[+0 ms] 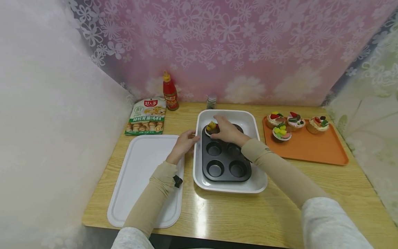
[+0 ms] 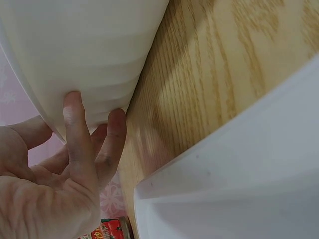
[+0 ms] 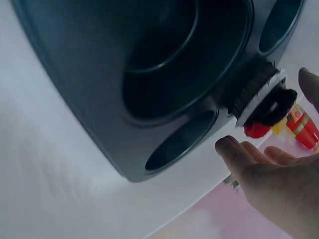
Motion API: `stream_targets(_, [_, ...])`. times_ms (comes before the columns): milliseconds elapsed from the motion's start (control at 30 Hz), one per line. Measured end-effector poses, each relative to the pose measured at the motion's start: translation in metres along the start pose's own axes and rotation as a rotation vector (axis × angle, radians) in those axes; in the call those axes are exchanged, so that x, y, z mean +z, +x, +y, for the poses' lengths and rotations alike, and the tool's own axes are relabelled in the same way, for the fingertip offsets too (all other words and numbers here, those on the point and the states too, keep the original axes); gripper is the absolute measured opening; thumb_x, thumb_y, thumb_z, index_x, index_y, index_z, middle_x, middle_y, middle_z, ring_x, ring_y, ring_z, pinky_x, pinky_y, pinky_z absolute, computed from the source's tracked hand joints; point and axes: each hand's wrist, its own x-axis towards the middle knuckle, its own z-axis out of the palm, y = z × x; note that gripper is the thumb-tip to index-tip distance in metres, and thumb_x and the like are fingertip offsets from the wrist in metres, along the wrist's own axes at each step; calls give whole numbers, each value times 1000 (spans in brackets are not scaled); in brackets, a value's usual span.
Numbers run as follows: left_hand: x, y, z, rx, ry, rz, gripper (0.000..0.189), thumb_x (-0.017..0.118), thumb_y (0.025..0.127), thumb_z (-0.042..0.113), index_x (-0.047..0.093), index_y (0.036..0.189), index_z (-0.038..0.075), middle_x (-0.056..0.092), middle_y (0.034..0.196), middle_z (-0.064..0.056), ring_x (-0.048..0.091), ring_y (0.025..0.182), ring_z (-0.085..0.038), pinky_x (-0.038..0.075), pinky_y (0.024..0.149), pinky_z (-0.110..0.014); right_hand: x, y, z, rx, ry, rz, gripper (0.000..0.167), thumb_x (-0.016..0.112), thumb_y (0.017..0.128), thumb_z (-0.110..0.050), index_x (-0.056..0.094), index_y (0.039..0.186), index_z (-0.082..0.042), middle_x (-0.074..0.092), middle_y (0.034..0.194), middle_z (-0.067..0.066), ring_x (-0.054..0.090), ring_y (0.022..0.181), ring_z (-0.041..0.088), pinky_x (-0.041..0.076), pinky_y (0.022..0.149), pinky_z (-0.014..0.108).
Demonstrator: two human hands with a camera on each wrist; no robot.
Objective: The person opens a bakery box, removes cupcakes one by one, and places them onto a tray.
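A black muffin tin (image 1: 224, 158) with round cups lies inside a white basin (image 1: 261, 180). One cupcake (image 1: 212, 128) with yellow and red topping sits in the tin's far left cup. Around it hovers my right hand (image 1: 229, 132), thumb and fingers spread apart. In the right wrist view the cupcake (image 3: 264, 102) appears tilted, with a gap between it and the fingertips (image 3: 227, 145). My left hand (image 1: 184, 144) pinches the basin's left rim, thumb over the edge and fingers (image 2: 76, 134) against the outer wall.
An orange tray (image 1: 311, 148) at the right carries several cupcakes (image 1: 318, 124). At the left lies a flat white tray (image 1: 146, 173). Behind stand a red sauce bottle (image 1: 170, 93), a green food packet (image 1: 146, 117) and a small spice jar (image 1: 211, 102).
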Motion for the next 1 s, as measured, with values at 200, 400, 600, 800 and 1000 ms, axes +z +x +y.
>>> stream_targets(200, [1,0,-1,0,-10,-8,46,61,108,28,56,152,15,67,138,-15,68,109,-23,56,68,-26,10,2,-2,30,-13,-18,93,79,96,-26,22,164,3,32,164,30,41,150,42,38,123,56])
stream_targets(400, [1,0,0,-6,-12,-10,46,61,108,28,56,151,15,67,139,-15,68,108,-22,55,67,-25,16,2,-6,40,-34,3,86,78,97,-24,27,161,1,44,153,30,53,133,41,46,112,56])
stream_targets(600, [0,0,0,-11,-9,-11,47,61,108,28,55,153,16,65,141,-14,67,111,-22,55,68,-25,18,1,-10,37,-82,32,80,78,97,-22,32,158,0,50,146,29,57,128,40,49,108,55])
stream_targets(800, [0,-1,-1,10,-7,-8,46,61,108,27,55,152,15,66,139,-16,69,108,-24,56,67,-27,20,1,-11,29,-124,49,77,77,97,-21,34,157,1,53,142,28,59,123,40,50,106,54])
stream_targets(1000, [-1,-2,-1,6,-6,-9,46,61,108,28,56,152,14,66,140,-15,67,109,-23,55,67,-27,20,1,-11,36,-114,50,80,76,98,-21,30,160,1,51,144,30,59,125,41,49,109,55])
